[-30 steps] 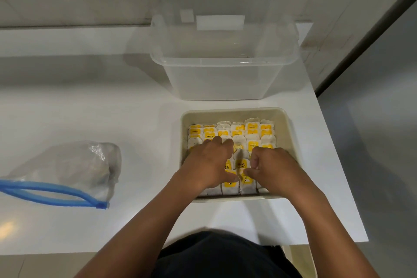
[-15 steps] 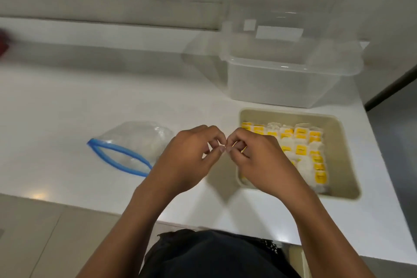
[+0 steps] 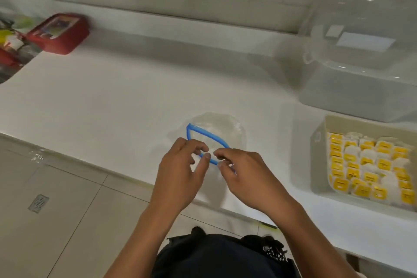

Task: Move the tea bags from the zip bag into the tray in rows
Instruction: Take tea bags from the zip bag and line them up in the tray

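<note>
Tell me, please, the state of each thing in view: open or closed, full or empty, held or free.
zip bag: mouth open, looks empty, lying on counter
tray: filled with tea bags in rows
clear bin: open, looks empty
left hand: fingers curled at the bag's blue rim
right hand: fingers curled at the same rim

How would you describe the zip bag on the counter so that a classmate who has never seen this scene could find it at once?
Start at the white counter and look to its near edge, left of the beige tray of yellow tea bags. The zip bag lies there by both hands. It alone is clear, crumpled plastic with a bright blue zip strip along its open mouth.
</note>
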Demonstrator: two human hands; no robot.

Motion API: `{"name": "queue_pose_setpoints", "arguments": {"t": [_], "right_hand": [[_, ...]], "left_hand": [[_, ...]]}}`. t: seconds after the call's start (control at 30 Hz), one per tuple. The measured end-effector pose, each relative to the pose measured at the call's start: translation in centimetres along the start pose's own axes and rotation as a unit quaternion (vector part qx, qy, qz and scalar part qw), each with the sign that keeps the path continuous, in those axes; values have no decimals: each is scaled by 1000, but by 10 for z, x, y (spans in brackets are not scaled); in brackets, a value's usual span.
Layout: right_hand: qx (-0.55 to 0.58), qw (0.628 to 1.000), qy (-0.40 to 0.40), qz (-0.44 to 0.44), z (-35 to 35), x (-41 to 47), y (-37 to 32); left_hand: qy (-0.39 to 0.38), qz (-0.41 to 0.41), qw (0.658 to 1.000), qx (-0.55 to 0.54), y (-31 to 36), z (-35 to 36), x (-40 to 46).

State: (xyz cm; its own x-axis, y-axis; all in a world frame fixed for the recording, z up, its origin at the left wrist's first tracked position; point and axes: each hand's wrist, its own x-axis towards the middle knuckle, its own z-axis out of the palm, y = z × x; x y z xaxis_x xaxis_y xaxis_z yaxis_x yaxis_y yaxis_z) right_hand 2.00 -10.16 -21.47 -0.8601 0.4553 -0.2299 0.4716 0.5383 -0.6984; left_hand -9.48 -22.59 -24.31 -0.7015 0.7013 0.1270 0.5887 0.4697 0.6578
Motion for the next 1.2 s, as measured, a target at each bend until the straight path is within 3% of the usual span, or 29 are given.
{"name": "queue_pose_setpoints", "arguments": {"t": [0.1,0.2,0.3,0.37,0.5,0.63,0.77,0.9,0.97,1.03,1.1,1.2], "right_hand": [[-45,999,-12,13,21,8,-6],[-57,998,-18,11,37,19,-5],[-47,999,-5,15,49,32,-2],[-31,999,17,8,55,45,-1],[-63,995,48,54,54,77,11],[-252,949,-56,180,35,98,25],[-304,933,-72,180,22,98,23],[-213,951,-144,169,12,96,22],[-155,960,-167,164,8,94,25],[-49,973,-150,168,7,89,27],[35,978,-125,163,7,84,28],[82,980,-105,151,12,82,33]], "left_hand": [[18,19,999,19,-20,12,5],[83,-37,995,-50,-33,27,12],[47,-146,973,-172,-34,37,26],[7,-172,964,-203,-33,40,36],[-22,-127,969,-212,-26,29,42],[-12,-67,964,-257,-20,16,37],[7,-52,954,-295,-13,11,43],[-20,-20,920,-391,-10,5,46],[-5,-58,897,-439,-18,9,47],[14,-141,904,-404,-33,21,49],[-44,-225,923,-309,-48,34,46],[-122,-250,927,-252,-58,47,37]]}}
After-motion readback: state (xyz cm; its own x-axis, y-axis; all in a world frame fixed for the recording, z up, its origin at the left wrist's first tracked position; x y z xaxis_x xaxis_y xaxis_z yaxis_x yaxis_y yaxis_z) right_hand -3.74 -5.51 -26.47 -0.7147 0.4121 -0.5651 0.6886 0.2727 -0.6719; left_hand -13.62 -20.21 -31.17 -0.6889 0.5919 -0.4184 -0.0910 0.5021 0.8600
